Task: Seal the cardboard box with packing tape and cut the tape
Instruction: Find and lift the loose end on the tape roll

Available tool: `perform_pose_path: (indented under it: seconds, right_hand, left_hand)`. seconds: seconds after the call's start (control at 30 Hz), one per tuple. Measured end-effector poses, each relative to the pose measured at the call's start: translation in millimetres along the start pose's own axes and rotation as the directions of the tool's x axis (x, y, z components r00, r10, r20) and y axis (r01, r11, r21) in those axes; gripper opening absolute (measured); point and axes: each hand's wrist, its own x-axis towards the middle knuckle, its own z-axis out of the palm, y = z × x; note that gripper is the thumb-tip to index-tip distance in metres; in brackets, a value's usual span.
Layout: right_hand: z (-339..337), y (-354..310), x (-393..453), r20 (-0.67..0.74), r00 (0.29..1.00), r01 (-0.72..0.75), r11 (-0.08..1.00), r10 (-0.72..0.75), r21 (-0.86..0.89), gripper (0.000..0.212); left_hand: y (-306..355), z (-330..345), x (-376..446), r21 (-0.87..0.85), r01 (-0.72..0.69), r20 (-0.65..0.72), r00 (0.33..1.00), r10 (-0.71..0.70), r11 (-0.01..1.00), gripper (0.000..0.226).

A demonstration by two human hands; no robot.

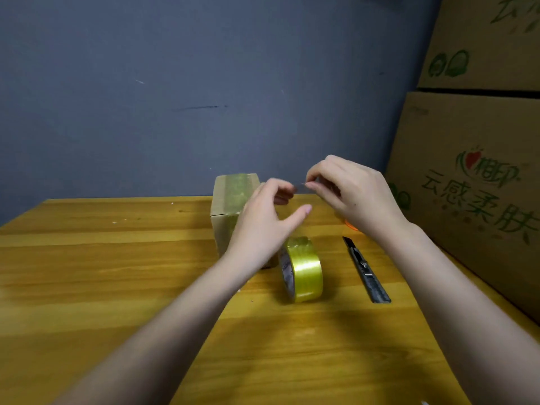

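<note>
A small cardboard box (226,217) stands on the wooden table (117,273), with a strip of clear tape along its top and down its front. A roll of yellowish packing tape (304,271) stands on edge in front of the box. To its right lies a utility knife (365,270), blade end pointing away. Both my hands are raised above the roll. My right hand (350,194) pinches a small thin greyish piece, seemingly a tape scrap (301,187), between thumb and fingers. My left hand (263,220) is beside it, fingers curled toward the scrap and thumb spread apart.
Large printed cardboard cartons (473,185) are stacked along the table's right side. A grey wall (175,97) stands behind the table. Something orange (352,226) shows partly under my right wrist.
</note>
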Motion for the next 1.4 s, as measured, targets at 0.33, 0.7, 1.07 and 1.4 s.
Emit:
perform_pose_path:
  seconds: [0.33, 0.7, 1.07, 1.4]
  right_hand:
    - [-3.4, -2.6, 0.8, 0.003, 1.0, 0.005, 1.0, -0.005, 0.002, 0.03]
    - [5.2, -9.5, -21.5, -0.066, 0.891, -0.392, 0.835, 0.449, 0.386, 0.033]
    - [13.3, -23.5, -28.5, 0.052, 0.815, -0.41, 0.51, 0.578, 0.756, 0.018]
    - [12.2, -27.4, -31.6, -0.037, 0.873, -0.371, 0.713, 0.486, 0.595, 0.007]
  left_hand:
    - [4.1, 2.8, 14.0, -0.201, 0.044, 0.035, 0.999, -0.037, 0.979, 0.018]
    - [7.3, 1.9, 16.5, -0.254, 0.104, 0.056, 0.994, -0.093, 0.962, 0.015]
    - [14.4, -3.6, 19.3, -0.282, 0.209, 0.116, 0.976, -0.183, 0.936, 0.018]
    - [15.3, -0.3, 24.4, -0.229, 0.27, 0.053, 0.963, -0.265, 0.935, 0.027]
